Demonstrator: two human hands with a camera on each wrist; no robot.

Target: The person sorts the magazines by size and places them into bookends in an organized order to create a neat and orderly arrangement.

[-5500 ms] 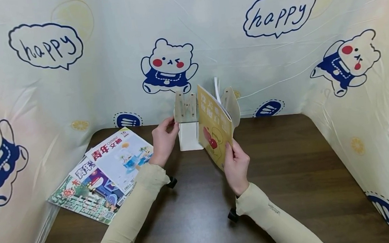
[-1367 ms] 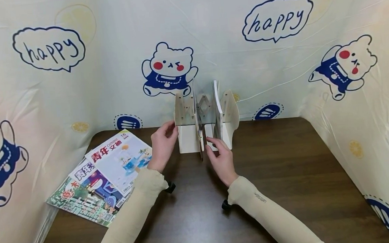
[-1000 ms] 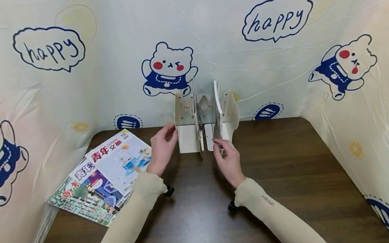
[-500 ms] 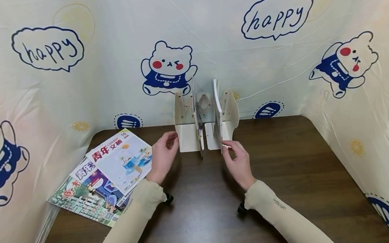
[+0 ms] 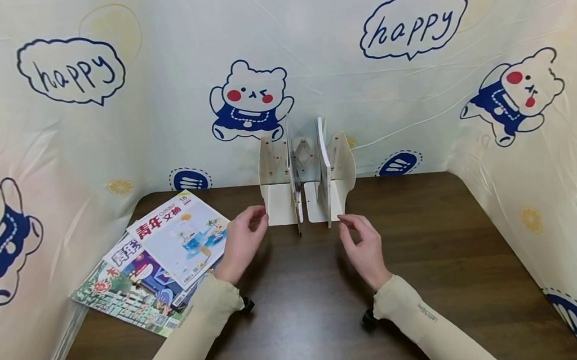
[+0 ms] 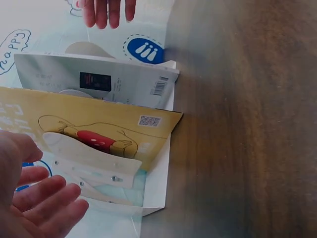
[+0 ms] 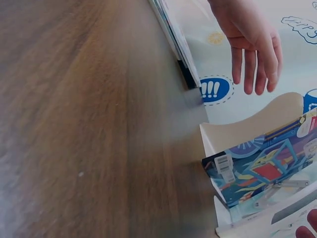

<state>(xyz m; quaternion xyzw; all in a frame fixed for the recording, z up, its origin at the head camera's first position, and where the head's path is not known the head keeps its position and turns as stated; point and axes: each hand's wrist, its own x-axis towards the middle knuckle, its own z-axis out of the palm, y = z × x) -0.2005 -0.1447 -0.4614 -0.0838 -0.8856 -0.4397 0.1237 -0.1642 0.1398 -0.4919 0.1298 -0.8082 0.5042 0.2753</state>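
A cream expanding book rack [image 5: 340, 164] stands at the table's back edge. Two books stand upright in it: a yellow one [image 5: 298, 208] on the left and a white one [image 5: 323, 160] on the right. My left hand [image 5: 251, 223] hovers just in front of the rack's left base, fingers loosely curled and empty. My right hand [image 5: 350, 229] hovers just in front of the white book's lower corner, also relaxed and empty. In the left wrist view the yellow book [image 6: 99, 129] and the white book [image 6: 99, 82] lean side by side above my left fingers [image 6: 44, 201].
A fanned stack of magazines [image 5: 171, 240] lies on the dark wooden table [image 5: 450, 235] at the left, close to my left forearm. Printed cloth walls [image 5: 61, 135] close off the back and both sides.
The yellow book went from my right hand into the rack. My right hand then let go of the white book's lower edge and drew back; my left hand came off the rack's left side.
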